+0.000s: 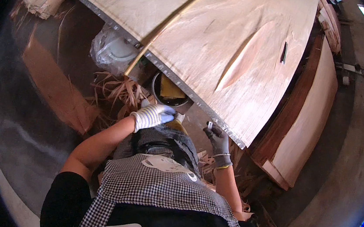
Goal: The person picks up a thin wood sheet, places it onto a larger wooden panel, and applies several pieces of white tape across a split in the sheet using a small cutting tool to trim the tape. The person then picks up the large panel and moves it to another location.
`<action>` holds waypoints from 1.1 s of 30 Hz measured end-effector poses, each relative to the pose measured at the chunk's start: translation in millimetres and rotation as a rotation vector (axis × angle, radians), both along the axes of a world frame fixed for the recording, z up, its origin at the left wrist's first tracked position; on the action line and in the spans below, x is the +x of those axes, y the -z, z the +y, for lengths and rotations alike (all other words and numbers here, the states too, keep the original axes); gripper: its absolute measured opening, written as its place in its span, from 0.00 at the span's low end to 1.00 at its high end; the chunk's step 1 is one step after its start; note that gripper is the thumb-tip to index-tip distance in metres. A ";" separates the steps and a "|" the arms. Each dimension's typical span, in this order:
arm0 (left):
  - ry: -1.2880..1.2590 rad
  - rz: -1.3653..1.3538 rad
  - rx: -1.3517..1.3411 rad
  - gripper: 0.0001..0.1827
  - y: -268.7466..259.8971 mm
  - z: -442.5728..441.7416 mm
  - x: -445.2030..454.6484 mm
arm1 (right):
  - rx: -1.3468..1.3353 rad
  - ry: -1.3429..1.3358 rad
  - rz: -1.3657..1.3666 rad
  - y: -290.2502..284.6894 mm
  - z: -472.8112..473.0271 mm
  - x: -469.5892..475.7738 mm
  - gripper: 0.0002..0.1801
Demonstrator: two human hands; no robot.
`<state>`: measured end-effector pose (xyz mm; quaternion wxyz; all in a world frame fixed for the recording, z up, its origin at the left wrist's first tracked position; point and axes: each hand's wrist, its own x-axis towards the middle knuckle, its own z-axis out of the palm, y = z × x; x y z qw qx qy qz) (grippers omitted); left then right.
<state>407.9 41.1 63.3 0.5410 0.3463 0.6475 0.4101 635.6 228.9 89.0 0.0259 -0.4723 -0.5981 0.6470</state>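
A broad sheet of pale wood veneer (192,39) spreads before me on a work surface with a dark metal front edge (199,103). My right hand (218,140), in a grey glove, is at that edge near the right corner, its fingers closed around a small tool with a whitish tip (209,125). My left hand (153,116) wears a striped glove with blue fingers and hovers above my lap. Its fingers are bent, and whether they hold anything is hidden. A leaf-shaped piece of veneer (244,58) lies on the sheet, left of a narrow dark slot (284,52).
A thin bowed strip (164,28) crosses the sheet and overhangs its front edge. Below sit a round metal pot (154,86) with a yellow block (171,89) and a clear plastic bag (109,49). Veneer scraps (131,92) litter the floor. Stacked veneer (309,125) lies right.
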 end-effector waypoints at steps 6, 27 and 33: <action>-0.007 0.745 0.190 0.23 -36.8 94.2 39.5 | 0.106 -0.072 0.282 -52.1 42.5 -9.7 0.10; -0.217 1.196 0.222 0.20 -1.0 177.3 59.5 | -0.118 -0.271 0.029 -30.0 147.1 -79.7 0.11; -0.364 1.214 0.134 0.13 4.4 177.0 63.0 | -0.008 -0.299 -0.077 9.5 148.3 -112.6 0.09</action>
